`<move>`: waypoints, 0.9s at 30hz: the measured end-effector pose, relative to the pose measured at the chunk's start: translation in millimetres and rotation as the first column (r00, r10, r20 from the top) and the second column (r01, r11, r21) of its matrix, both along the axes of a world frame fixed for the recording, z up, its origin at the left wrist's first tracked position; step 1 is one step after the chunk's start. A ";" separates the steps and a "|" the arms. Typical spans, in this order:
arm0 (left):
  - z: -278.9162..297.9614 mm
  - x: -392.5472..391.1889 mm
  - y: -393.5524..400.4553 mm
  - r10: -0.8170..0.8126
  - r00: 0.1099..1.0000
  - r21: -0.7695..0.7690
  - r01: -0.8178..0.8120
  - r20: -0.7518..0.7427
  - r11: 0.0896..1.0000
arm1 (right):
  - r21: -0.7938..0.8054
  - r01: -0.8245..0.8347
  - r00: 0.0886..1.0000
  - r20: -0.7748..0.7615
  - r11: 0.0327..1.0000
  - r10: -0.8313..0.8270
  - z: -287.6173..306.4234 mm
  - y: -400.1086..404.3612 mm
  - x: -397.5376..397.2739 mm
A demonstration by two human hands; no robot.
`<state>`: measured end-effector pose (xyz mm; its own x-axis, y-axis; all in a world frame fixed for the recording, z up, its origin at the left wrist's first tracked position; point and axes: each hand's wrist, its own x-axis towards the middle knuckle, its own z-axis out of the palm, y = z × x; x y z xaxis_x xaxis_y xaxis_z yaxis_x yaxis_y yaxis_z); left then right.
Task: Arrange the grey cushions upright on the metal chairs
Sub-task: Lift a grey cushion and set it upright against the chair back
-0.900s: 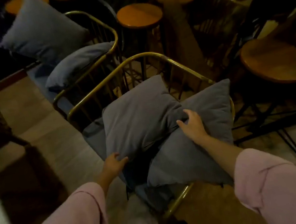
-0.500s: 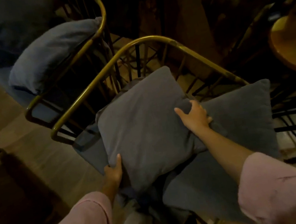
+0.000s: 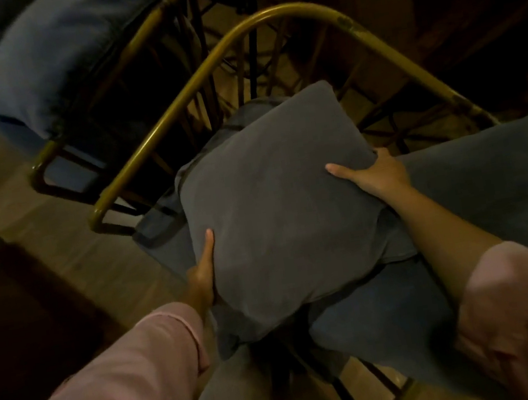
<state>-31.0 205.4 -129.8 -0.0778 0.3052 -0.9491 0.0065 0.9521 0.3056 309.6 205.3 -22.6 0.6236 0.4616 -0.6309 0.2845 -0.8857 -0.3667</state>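
Head view, grey cushion [image 3: 277,204] over the seat of the brass-framed metal chair [image 3: 174,110], left hand [image 3: 203,270] clamped on its left edge, right hand [image 3: 375,174] gripping its right corner, second grey cushion [image 3: 480,188] lying beneath at right, pink sleeves [image 3: 119,386] in the foreground.

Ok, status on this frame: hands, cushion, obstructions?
Left hand and right hand both grip the front grey cushion. Second cushion lies partly under it, on the chair. Nothing else in the way.

Gold chair rail [image 3: 173,108] boxes cushion [image 3: 277,204] L/back/R; front & above open.
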 end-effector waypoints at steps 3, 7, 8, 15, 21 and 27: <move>28.3 -2.7 3.4 -0.023 0.996 0.035 0.026 -0.088 0.999 | 0.112 0.108 0.994 -0.031 0.988 -0.105 8.4 -15.8 -9.4; 53.1 -16.4 5.3 -0.011 0.988 0.143 0.033 -0.155 0.989 | 0.210 0.273 0.960 -0.123 0.939 -0.252 23.5 -49.2 -21.8; 63.4 -19.2 -1.3 -0.004 0.986 0.172 0.034 -0.169 0.984 | 0.235 0.289 0.955 -0.135 0.928 -0.263 32.0 -63.3 -25.6; 123.6 -12.0 -36.9 0.070 0.994 0.428 -0.027 -0.083 0.903 | 0.437 0.290 0.957 -0.131 0.852 -0.258 94.6 -131.7 -33.5; 164.0 3.5 -36.2 0.124 0.991 0.600 -0.073 -0.044 0.796 | 0.628 0.269 0.957 -0.092 0.731 -0.273 140.8 -144.7 -22.1; 214.5 -12.1 -0.8 0.169 0.982 0.729 -0.057 -0.082 0.682 | 0.721 0.251 0.965 -0.133 0.646 -0.227 174.1 -111.4 -30.1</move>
<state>-43.1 204.7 84.8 -0.2637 0.8700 -0.4165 0.0071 0.4336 0.9011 279.6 93.9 151.6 0.7666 0.6167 -0.1789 0.0806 -0.3688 -0.9260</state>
